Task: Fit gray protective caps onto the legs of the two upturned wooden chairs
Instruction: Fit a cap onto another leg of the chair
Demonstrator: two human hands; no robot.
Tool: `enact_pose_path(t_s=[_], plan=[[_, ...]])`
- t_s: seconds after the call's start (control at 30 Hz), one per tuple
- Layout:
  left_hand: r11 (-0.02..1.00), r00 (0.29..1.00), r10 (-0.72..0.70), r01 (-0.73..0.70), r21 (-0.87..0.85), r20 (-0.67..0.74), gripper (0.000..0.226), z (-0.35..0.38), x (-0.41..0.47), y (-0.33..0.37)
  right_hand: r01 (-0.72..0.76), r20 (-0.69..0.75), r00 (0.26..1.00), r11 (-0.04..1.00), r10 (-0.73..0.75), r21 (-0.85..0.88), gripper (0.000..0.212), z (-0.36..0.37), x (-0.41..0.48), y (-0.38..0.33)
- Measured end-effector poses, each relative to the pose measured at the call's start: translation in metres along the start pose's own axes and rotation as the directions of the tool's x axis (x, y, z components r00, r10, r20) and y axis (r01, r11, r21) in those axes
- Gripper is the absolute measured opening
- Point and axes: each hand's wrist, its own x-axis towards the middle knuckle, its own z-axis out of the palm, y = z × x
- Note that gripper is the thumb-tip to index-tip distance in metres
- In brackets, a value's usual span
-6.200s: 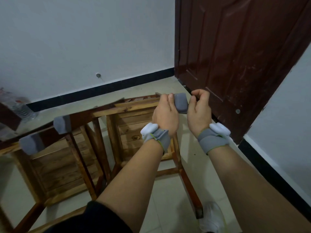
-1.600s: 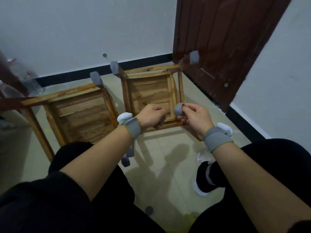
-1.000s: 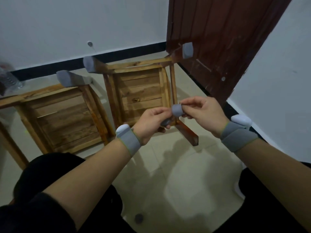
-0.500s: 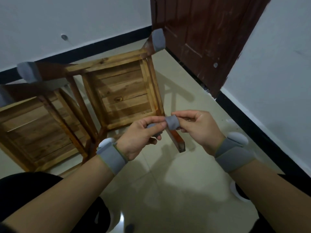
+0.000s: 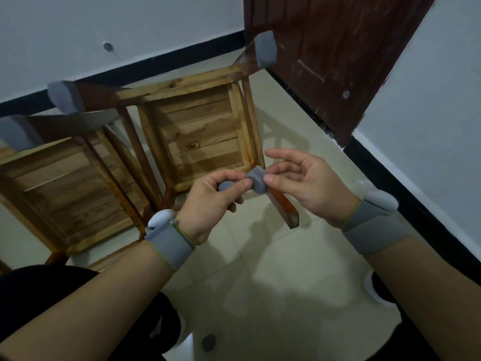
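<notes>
Change: the right hand (image 5: 309,188) has loosened since half a second ago, fingers now spread, only a fingertip touching the gray cap (image 5: 256,179).
Left hand (image 5: 216,201): pinching that soft, crumpled cap, with a second cap (image 5: 226,185) tucked under its fingers.
Bare leg (image 5: 282,207): square, reddish wood, just below the cap.
Capped legs: one by the door (image 5: 264,49), one at left (image 5: 63,96).
Room: pale glossy floor tiles (image 5: 273,282), white walls, black skirting, dark red door (image 5: 338,48).

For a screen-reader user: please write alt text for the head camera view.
Two bare hands hold a gray cap just above a bare chair leg: left hand pinching it, right hand touching it. Behind, two upturned wooden chairs show capped legs.
</notes>
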Motion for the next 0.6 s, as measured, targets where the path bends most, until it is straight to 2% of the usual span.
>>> enact_pose_path(t_s=[0.1, 0.2, 0.27, 0.47, 0.6], plan=[[0.999, 1.0, -0.017, 0.017, -0.048, 0.009, 0.016, -0.0018, -0.0037, 0.0037, -0.01, 0.04, 0.999, 1.0, 0.01, 0.015, 0.051, 0.0017, -0.0011, -0.0023], [0.953, 0.988, -0.148, 0.152, -0.264, 0.035, 0.015, -0.003, -0.0056, 0.0054, -0.01, 0.041, 0.999, 0.999, 0.008, 0.034, 0.053, 0.001, -0.0031, -0.0032], [0.928, 0.98, -0.197, 0.198, -0.317, 0.036, 0.019, -0.0047, -0.0054, 0.0051, -0.013, 0.052, 0.999, 0.999, 0.011, 0.04, 0.055, 0.0012, -0.0041, -0.0032], [0.963, 0.974, -0.183, 0.205, -0.174, 0.132, 0.026, 0.0003, -0.0087, 0.0057, -0.004, 0.037, 0.999, 1.0, 0.003, 0.023, 0.061, -0.0002, -0.0046, -0.0033], [0.985, 0.978, -0.142, 0.155, -0.073, 0.155, 0.025, 0.0028, -0.0097, 0.0058, 0.081, -0.031, 0.996, 0.996, -0.083, -0.043, 0.066, 0.0, -0.0042, 0.0004]])
